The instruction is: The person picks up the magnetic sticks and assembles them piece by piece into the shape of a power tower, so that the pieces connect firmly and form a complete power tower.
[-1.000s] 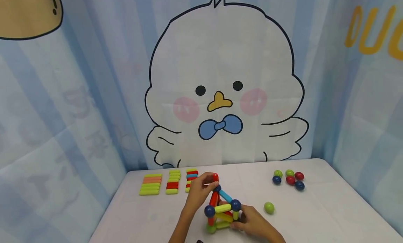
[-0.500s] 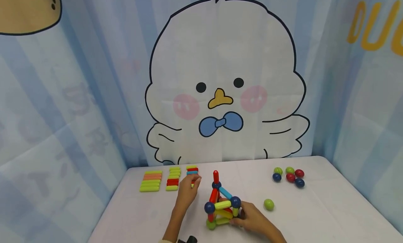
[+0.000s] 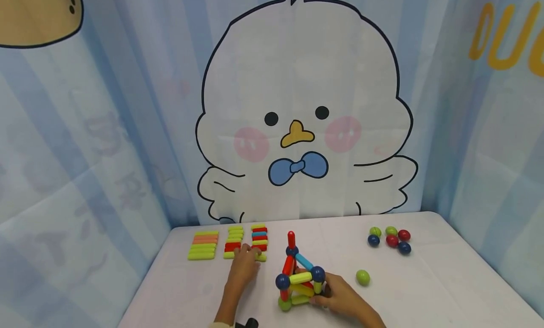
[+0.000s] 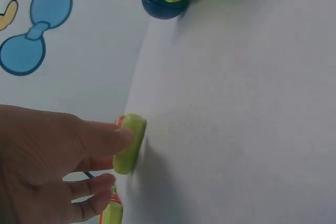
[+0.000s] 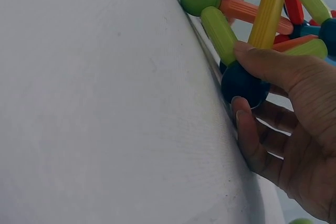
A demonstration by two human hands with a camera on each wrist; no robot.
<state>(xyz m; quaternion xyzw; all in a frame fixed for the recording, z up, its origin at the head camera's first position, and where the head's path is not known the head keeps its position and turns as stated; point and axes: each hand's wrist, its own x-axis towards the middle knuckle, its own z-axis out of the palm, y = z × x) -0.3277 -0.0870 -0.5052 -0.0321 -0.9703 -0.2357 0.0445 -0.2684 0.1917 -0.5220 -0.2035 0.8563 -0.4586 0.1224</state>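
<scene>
A frame of magnetic rods and balls (image 3: pixel 301 277) stands on the table in the head view, a red rod (image 3: pixel 291 239) upright at its top. My right hand (image 3: pixel 342 297) holds it low on its right side. In the right wrist view, thumb and fingers grip a dark blue ball (image 5: pixel 244 85), with a yellow rod (image 5: pixel 269 11) and a yellow-green rod (image 5: pixel 218 34) joined to it. My left hand (image 3: pixel 244 266) reaches the near end of the rod rows. In the left wrist view its thumb and finger pinch a short yellow-green rod (image 4: pixel 127 159).
Left of the frame lie rows of rods: long ones (image 3: pixel 203 245), a middle row (image 3: pixel 234 237) and a right row (image 3: pixel 259 234). Several green, red and blue balls (image 3: pixel 392 241) sit at the back right. A lone green ball (image 3: pixel 363 277) lies nearer. A curtain (image 3: pixel 297 73) hangs behind the table.
My left hand has let go of the frame's top red rod and moved left and down to the near end of the rod rows. My right hand has stayed at the frame.
</scene>
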